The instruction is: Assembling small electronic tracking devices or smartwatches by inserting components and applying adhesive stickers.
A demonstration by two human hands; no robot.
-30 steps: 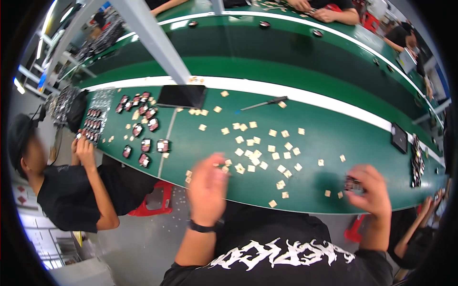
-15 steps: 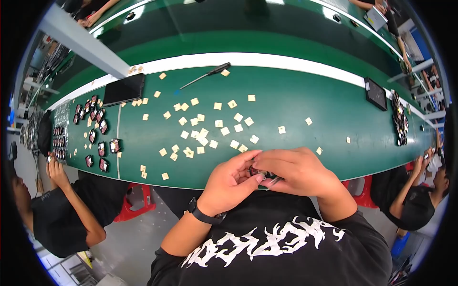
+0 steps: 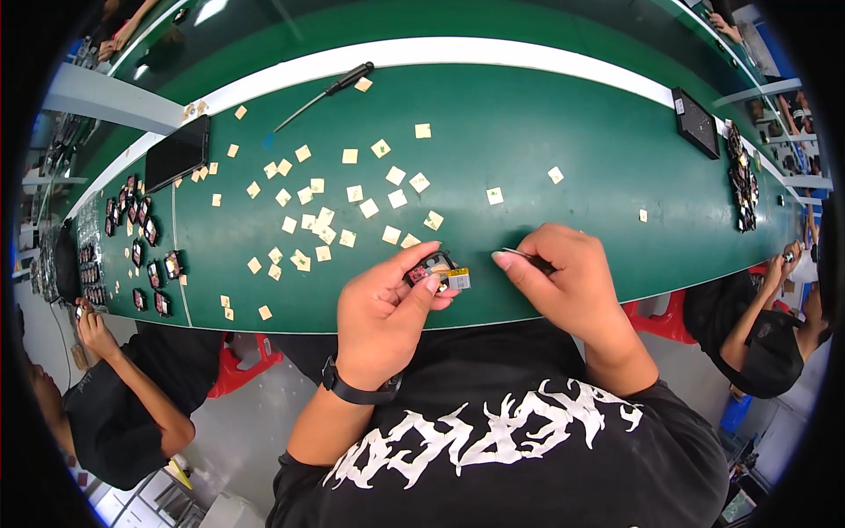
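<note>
Between the thumb and fingers of my left hand (image 3: 385, 304) is a small electronic device (image 3: 433, 269), with a black housing, red parts and a silver-and-yellow block at its right side. My right hand (image 3: 563, 275) is apart from it, to the right, pinching a slim dark metal tool (image 3: 539, 262). Most of that tool is hidden by the fingers, so its exact kind does not show. Both hands are above the near edge of the green table (image 3: 607, 202). Several pale square pieces (image 3: 369, 209) lie scattered beyond my left hand.
A screwdriver (image 3: 339, 82) lies near the white back strip. Similar black devices (image 3: 172, 263) are grouped at left, beside a black flat panel (image 3: 179, 153). At right are a black tray (image 3: 695, 123) and a device pile (image 3: 744, 189). Co-workers sit on both sides.
My hands have come apart: the right has moved away to the right with the slim tool, uncovering the device in my left. The view has shifted, so the table's contents appear higher.
</note>
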